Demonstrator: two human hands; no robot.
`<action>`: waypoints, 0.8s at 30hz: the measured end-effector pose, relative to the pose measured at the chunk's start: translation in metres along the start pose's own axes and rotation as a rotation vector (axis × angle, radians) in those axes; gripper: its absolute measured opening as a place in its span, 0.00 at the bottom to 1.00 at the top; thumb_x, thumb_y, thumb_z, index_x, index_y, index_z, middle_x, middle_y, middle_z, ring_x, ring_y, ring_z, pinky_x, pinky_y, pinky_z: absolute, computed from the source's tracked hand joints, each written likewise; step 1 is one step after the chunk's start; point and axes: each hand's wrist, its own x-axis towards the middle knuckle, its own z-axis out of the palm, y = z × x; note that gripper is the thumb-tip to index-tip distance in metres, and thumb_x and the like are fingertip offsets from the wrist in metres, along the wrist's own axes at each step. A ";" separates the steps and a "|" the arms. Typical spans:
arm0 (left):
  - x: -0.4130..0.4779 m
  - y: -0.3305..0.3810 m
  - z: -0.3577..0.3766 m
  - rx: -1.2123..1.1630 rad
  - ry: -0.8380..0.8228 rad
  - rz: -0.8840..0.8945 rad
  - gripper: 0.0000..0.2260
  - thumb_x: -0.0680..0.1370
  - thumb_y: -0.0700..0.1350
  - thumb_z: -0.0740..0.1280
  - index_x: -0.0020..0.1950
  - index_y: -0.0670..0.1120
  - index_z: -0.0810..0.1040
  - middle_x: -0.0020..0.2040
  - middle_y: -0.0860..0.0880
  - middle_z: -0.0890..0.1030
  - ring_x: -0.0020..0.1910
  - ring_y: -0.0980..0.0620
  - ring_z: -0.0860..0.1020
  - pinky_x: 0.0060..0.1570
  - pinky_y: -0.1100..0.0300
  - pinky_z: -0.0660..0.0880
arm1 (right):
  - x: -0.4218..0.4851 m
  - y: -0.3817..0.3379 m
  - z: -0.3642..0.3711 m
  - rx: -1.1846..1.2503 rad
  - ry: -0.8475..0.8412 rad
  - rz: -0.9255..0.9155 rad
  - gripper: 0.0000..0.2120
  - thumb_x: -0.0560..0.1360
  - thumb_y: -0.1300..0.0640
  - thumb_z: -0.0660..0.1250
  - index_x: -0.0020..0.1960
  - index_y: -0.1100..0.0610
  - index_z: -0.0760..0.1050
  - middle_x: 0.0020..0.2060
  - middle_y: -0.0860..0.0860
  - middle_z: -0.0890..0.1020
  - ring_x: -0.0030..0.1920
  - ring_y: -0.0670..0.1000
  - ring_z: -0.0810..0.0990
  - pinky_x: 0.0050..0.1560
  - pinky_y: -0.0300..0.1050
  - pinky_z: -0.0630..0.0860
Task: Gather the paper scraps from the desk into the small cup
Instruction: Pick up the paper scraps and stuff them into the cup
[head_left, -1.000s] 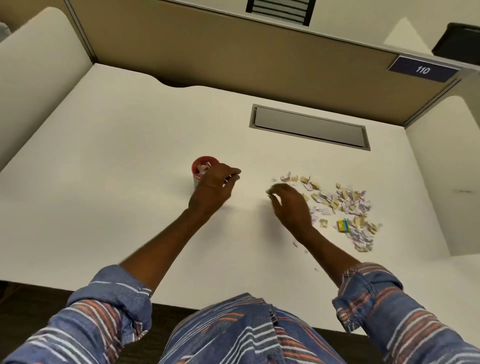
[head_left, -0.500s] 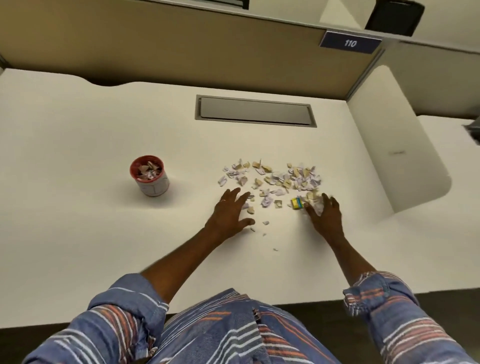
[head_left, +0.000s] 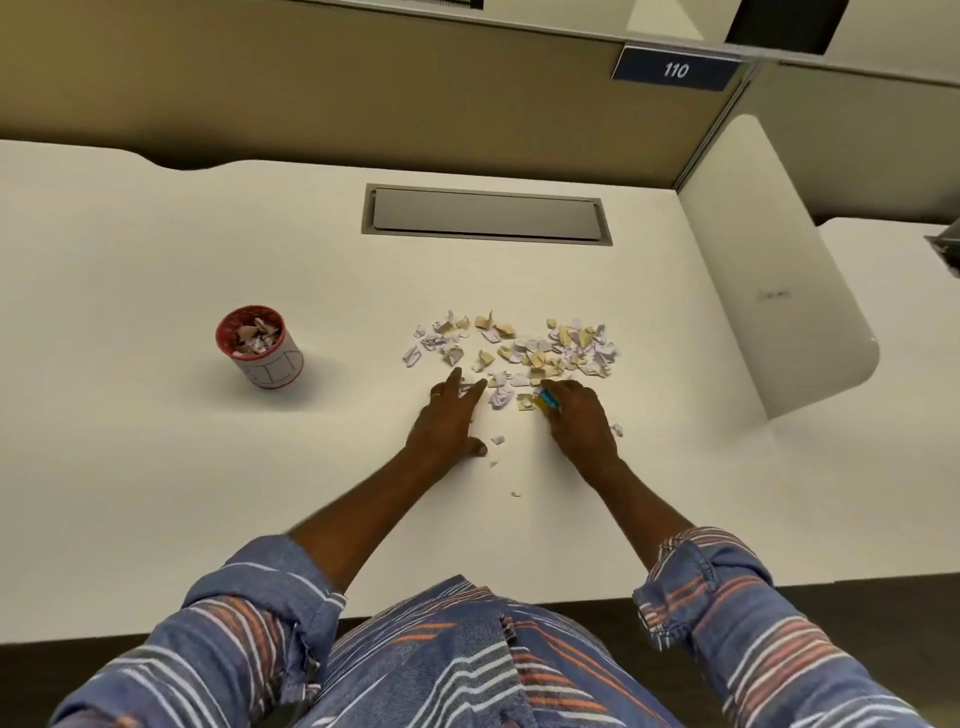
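scraps (head_left: 524, 351): loose pile mid-desk (head_left: 156, 467), toward the right edge
cup (head_left: 258, 345): well left of the pile, already part full
left hand (head_left: 447, 423): flat, fingers spread, holding nothing
right hand (head_left: 579, 423): curled over scraps, can't tell about grip

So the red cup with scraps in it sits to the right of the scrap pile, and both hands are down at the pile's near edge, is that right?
Not quite. In the head view the red cup sits to the left of the scrap pile, not the right. The left hand and right hand are indeed at its near edge.
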 end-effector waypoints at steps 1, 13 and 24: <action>0.002 0.003 -0.003 0.008 0.002 -0.005 0.45 0.70 0.49 0.77 0.80 0.54 0.54 0.81 0.48 0.46 0.79 0.44 0.50 0.70 0.46 0.67 | 0.000 0.000 -0.001 0.029 0.017 -0.008 0.20 0.77 0.66 0.67 0.68 0.61 0.76 0.63 0.60 0.79 0.63 0.61 0.77 0.66 0.50 0.71; 0.029 0.066 0.001 0.135 -0.013 -0.039 0.33 0.77 0.53 0.69 0.79 0.55 0.57 0.81 0.44 0.47 0.77 0.38 0.56 0.66 0.42 0.70 | 0.004 0.004 -0.008 0.414 0.107 0.154 0.10 0.72 0.65 0.72 0.53 0.58 0.85 0.51 0.54 0.87 0.53 0.52 0.84 0.56 0.40 0.77; 0.022 0.041 0.015 0.165 0.249 0.243 0.16 0.82 0.45 0.61 0.67 0.41 0.75 0.60 0.50 0.77 0.60 0.52 0.74 0.68 0.49 0.68 | 0.002 0.022 -0.023 0.466 0.116 0.191 0.11 0.73 0.65 0.71 0.54 0.59 0.84 0.50 0.53 0.87 0.51 0.52 0.84 0.54 0.45 0.79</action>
